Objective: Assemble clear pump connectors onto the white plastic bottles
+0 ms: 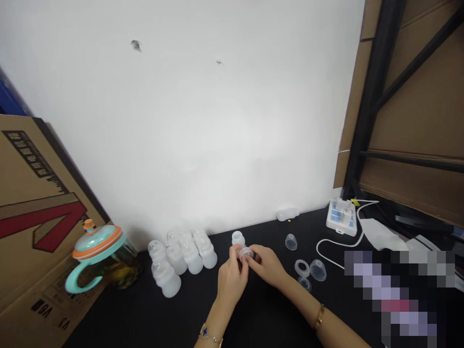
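Observation:
Both hands meet at the middle of the black table, closed on a small translucent bottle collar ring (246, 253). My left hand (231, 275) pinches its left side, and my right hand (267, 266) grips it from the right. Whether a nipple sits inside the ring I cannot tell. Just behind them stands a white baby bottle (238, 238) with its mouth uncovered, its lower part hidden by the fingers. On the right lie a loose collar ring (302, 268), a clear nipple (305, 283), a dome cap (318, 270) and another dome cap (291, 242).
Several capped baby bottles (170, 280) stand grouped at left. Beside them is a glass teapot (121, 270) with a turquoise handle, near a cardboard box (32, 193). A white bottle (286, 214) lies by the wall. A power strip (341, 217) and cable (328, 241) are at right.

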The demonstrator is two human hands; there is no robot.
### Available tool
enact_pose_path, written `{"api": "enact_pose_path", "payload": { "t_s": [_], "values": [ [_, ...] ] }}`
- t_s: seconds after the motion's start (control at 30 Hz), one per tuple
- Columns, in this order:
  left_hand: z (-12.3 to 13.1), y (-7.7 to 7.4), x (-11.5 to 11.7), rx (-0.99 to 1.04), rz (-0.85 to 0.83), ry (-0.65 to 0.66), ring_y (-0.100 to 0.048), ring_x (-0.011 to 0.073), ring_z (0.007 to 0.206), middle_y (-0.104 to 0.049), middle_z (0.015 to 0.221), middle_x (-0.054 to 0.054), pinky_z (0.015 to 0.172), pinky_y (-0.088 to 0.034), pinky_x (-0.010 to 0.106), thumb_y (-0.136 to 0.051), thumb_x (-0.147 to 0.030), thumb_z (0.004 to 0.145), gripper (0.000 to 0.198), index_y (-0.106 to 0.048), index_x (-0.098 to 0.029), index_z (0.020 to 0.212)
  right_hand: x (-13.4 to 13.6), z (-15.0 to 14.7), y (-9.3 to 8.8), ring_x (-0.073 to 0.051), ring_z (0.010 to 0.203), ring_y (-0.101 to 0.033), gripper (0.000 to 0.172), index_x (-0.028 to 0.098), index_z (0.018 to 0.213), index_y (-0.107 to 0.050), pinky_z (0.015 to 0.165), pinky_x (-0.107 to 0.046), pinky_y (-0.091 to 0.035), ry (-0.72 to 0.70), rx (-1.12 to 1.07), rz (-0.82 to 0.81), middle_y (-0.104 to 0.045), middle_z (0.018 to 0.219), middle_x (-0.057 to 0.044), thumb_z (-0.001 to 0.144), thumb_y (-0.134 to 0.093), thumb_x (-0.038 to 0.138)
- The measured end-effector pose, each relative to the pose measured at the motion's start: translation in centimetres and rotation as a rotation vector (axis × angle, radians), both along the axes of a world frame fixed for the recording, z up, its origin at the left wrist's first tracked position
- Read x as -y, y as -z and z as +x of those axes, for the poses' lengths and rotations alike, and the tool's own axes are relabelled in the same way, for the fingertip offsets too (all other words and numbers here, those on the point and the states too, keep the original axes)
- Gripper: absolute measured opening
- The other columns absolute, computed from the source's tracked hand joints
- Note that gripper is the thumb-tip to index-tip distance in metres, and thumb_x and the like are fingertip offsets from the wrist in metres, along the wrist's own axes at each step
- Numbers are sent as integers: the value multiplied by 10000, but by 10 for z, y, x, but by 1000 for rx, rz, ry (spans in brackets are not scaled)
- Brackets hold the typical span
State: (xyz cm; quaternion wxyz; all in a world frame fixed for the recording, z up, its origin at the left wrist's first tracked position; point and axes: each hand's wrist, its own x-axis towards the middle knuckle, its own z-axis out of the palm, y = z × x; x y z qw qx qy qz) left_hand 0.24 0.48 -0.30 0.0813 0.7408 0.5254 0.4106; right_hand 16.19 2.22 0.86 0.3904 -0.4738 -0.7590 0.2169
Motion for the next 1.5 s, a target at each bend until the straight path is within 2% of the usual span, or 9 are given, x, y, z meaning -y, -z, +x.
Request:
{"api": "enact_pose_path", "payload": {
  "t_s": [0.4, 0.63, 0.93, 1.07, 1.23, 1.5],
  "values": [
    [0, 3, -1, -48, 29, -13, -753, 229, 649, -769, 838, 43, 555, -514, 278, -395, -315, 1009, 228, -490, -216, 1191, 1, 2, -3, -135, 620, -513, 160, 201, 779, -620, 599, -248, -311, 0, 49, -5, -595, 695, 29, 918, -572, 265],
    [-1, 5, -2, -58, 11, -18, -773, 252, 719, -776, 880, 61, 592, -543, 296, -389, -320, 1005, 232, -495, -216, 1184, 1, 1, -1, -133, 625, -502, 167, 203, 748, -574, 599, -248, -308, -13, 69, 4, -579, 701, 32, 912, -563, 232],
    [-1, 3, -1, -38, 14, -15, -763, 234, 671, -781, 869, 40, 557, -512, 284, -405, -317, 1005, 243, -475, -218, 1215, -1, 2, 1, -134, 634, -493, 188, 205, 740, -543, 608, -247, -300, -14, 78, 7, -557, 698, 33, 923, -559, 245],
    [0, 0, 0, 2, 9, -8, -754, 221, 656, -780, 870, 30, 559, -504, 281, -410, -318, 1000, 234, -472, -224, 1206, -2, 3, 3, -134, 640, -496, 178, 205, 760, -551, 613, -249, -301, -14, 83, 17, -566, 714, 31, 932, -555, 250],
    [0, -6, 0, 104, -55, 30, -671, 186, 519, -687, 658, -40, 519, -455, 255, -454, -363, 985, 216, -465, -231, 1156, -1, 2, 5, -134, 640, -510, 163, 205, 778, -574, 609, -248, -309, -7, 74, 33, -580, 718, 30, 934, -560, 250],
    [3, -8, 1, 280, -142, 82, -575, 147, 513, -682, 712, -32, 519, -385, 230, -494, -376, 957, 198, -458, -236, 1092, 0, 1, 5, -152, 640, -541, 180, 210, 800, -609, 612, -253, -337, 8, 68, 50, -611, 725, 9, 946, -532, 280]
  ]
}}
